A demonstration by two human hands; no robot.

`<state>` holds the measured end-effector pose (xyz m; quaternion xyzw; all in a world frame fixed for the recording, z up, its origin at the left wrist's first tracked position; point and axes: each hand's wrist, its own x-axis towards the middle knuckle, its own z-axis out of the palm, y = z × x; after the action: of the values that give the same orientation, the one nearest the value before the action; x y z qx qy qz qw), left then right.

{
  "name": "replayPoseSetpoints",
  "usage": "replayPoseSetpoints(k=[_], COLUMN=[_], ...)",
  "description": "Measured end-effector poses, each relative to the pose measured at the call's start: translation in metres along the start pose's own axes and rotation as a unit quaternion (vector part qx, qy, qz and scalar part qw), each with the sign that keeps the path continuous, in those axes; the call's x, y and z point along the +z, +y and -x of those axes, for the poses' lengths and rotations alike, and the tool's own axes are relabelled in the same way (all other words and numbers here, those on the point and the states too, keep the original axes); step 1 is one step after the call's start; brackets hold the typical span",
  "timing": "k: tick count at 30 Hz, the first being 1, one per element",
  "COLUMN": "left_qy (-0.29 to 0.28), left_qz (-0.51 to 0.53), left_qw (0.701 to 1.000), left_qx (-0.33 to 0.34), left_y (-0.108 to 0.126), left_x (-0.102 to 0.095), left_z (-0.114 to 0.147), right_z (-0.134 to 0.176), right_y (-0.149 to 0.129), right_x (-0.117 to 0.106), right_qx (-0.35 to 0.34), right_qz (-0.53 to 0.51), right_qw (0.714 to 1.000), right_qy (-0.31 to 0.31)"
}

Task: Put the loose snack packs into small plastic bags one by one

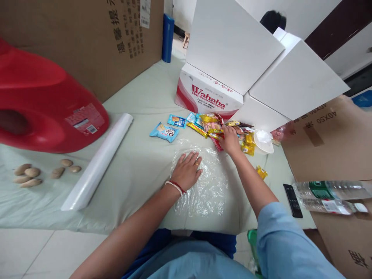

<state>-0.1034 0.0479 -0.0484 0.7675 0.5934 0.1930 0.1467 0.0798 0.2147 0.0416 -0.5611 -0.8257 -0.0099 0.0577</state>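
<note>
My left hand (187, 170) lies flat, fingers stretched out, on a sheet of clear plastic film (210, 190) spread over the cloth. At the pile of wrapped snacks (210, 121), my right hand (229, 140) reaches down among the packets. Its fingertips are partly hidden there, so whether they grip one cannot be made out. Left of the pile are a light blue snack packet (164, 132) and a smaller blue packet (176, 121). Yellow wrapped pieces (248, 145) sit right of that hand, beside a white bowl (263, 141). Another yellow packet (261, 172) lies apart, nearer me.
A white roll (99, 162) and several brown nut-like pieces (31, 171) lie left, near a red jug (49, 100). Behind the snacks stands an open Wahaha carton (207, 93). Plastic bottles (331, 190) and a black remote-like object (293, 200) lie right.
</note>
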Motion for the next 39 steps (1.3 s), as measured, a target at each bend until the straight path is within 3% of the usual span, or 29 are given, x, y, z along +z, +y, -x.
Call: replayPoseSetpoints(k=[2, 5, 8, 14, 18, 22, 28, 35, 39], left_qy=[-0.008, -0.009, -0.002, 0.005, 0.008, 0.005, -0.007, -0.023, -0.02], left_qz=[-0.001, 0.003, 0.01, 0.023, 0.025, 0.024, 0.015, -0.017, -0.032], left_qw=[1.0, 1.0, 1.0, 1.0, 1.0, 1.0, 1.0, 1.0, 0.999], left_qx=[0.004, 0.006, 0.007, 0.002, 0.005, 0.002, 0.001, 0.005, 0.004], left_y=[-0.001, -0.001, 0.0, 0.0, 0.0, 0.0, 0.001, 0.003, 0.004], left_x=[-0.001, -0.002, -0.003, -0.002, -0.001, -0.001, -0.004, -0.005, -0.006], left_z=[0.0, 0.001, 0.0, 0.0, 0.0, 0.0, 0.0, 0.001, 0.001], right_z=[-0.03, -0.046, -0.044, -0.019, -0.012, -0.025, -0.042, -0.023, -0.015], right_y=[0.007, 0.014, 0.018, 0.017, 0.007, -0.029, -0.083, -0.058, -0.048], right_x=[0.004, 0.0, -0.008, 0.003, 0.004, 0.004, 0.042, 0.038, 0.037], right_qx=[-0.026, -0.058, -0.062, -0.088, -0.107, -0.117, -0.044, -0.04, 0.008], right_qz=[0.052, 0.099, 0.125, 0.16, 0.147, 0.099, 0.089, 0.082, 0.044], right_qw=[0.998, 0.992, 0.989, 0.971, 0.979, 0.986, 0.994, 0.995, 0.998], right_qy=[-0.028, -0.046, -0.049, -0.152, -0.087, -0.063, -0.05, -0.042, -0.041])
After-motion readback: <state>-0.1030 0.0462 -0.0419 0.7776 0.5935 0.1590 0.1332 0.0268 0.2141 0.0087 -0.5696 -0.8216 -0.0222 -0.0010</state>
